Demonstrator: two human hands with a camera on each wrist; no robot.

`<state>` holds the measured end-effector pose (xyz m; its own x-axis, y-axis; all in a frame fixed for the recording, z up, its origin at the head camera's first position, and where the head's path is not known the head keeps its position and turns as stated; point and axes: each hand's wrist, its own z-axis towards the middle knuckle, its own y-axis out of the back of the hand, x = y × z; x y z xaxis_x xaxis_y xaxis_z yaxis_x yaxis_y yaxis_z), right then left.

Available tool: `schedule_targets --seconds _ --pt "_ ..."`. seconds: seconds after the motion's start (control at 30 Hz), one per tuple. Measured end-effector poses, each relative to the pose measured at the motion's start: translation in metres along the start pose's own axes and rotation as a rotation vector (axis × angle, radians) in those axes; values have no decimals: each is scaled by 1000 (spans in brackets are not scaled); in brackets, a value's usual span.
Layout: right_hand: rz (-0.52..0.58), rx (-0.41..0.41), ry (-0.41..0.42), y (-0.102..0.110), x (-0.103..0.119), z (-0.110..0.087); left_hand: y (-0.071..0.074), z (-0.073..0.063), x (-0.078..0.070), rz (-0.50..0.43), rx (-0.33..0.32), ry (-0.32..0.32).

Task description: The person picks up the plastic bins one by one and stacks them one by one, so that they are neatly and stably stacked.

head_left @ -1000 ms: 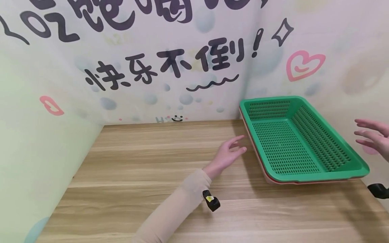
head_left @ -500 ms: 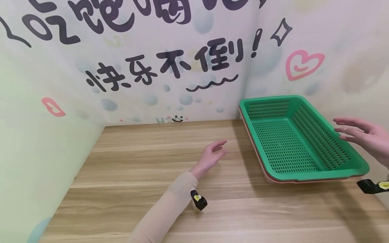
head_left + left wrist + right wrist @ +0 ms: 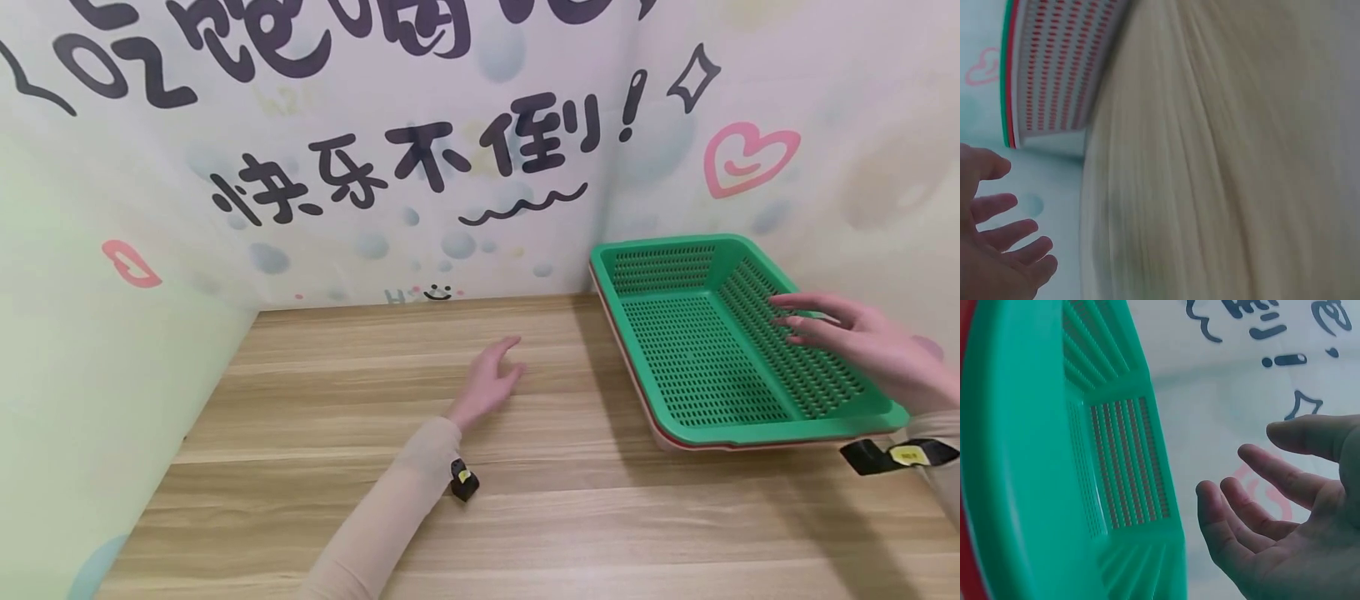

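A green plastic basket [image 3: 697, 358] with slotted sides stands at the right of the table in the head view. It is nested in others; a red rim and a pale wall [image 3: 1063, 69] show under its green edge in the left wrist view. My right hand [image 3: 847, 329] hovers over the basket's right side, fingers spread and holding nothing. In the right wrist view, that hand [image 3: 1285, 506] is apart from the green rim. My left hand [image 3: 486, 385] is above the table, left of the basket, with loosely bent fingers and nothing in them.
The wood-grain table [image 3: 360, 467] meets a printed white backdrop [image 3: 420, 250] at the back and a pale wall [image 3: 97, 358] at the left. Black wrist cameras [image 3: 464, 481] are strapped on both sleeves.
My right hand has come in from the right edge to over the basket. The left hand has drawn away leftwards from the basket. The basket has stayed in place.
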<state>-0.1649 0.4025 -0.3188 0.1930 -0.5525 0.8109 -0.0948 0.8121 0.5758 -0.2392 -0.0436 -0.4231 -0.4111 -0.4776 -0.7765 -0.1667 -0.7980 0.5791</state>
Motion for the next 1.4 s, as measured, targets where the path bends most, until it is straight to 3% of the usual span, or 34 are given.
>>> schedule_targets --seconds 0.17,0.37,0.5,0.67,0.83,1.03,1.13,1.4 --pt "8 0 37 -11 9 7 11 0 9 292 77 -91" --pt "24 38 62 -23 27 14 22 4 20 617 84 -167" --pt "28 53 70 -32 38 18 30 7 27 752 86 -175" --pt "-26 71 70 -42 51 27 41 8 30 812 104 -109" --pt "-136 92 125 -54 63 36 49 8 34 832 108 -13" --pt "-247 119 261 -74 81 47 58 8 34 824 96 69" --pt "-317 124 314 -84 92 53 62 7 34 826 83 88" --pt "-464 126 317 -113 119 68 69 4 34 813 42 113"
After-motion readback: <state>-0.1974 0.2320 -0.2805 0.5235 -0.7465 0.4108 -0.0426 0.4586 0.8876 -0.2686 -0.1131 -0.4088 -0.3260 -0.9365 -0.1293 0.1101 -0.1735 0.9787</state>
